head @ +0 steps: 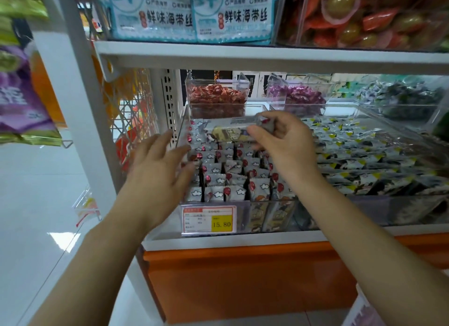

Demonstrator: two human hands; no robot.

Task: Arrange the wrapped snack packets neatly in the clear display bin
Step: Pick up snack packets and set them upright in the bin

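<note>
Snack packets [233, 177] in display bin [182, 128]: grey-white wrap, white cloud motif, red balloon motif.
Display bin: colourless, transparent.
Raised packet [230, 133]: cream-yellow and grey, dark print.
Price tag [209, 220]: white field, red border, yellow panel, dark digits.
Neighbouring packets [359, 155]: pale grey, yellow triangles, black patches.
Rear candies [216, 96]: red foil.
Adjacent candies [296, 94]: purple foil.
Upper-shelf packs [194, 16]: light blue and white, black characters, red seal.
Upper-right wrappers [364, 21]: orange-red, with olive-green spheres.
Shelf frame [80, 106]: white.
Base panel [243, 277]: orange.
Hanging bags [19, 94]: purple, green.
</note>
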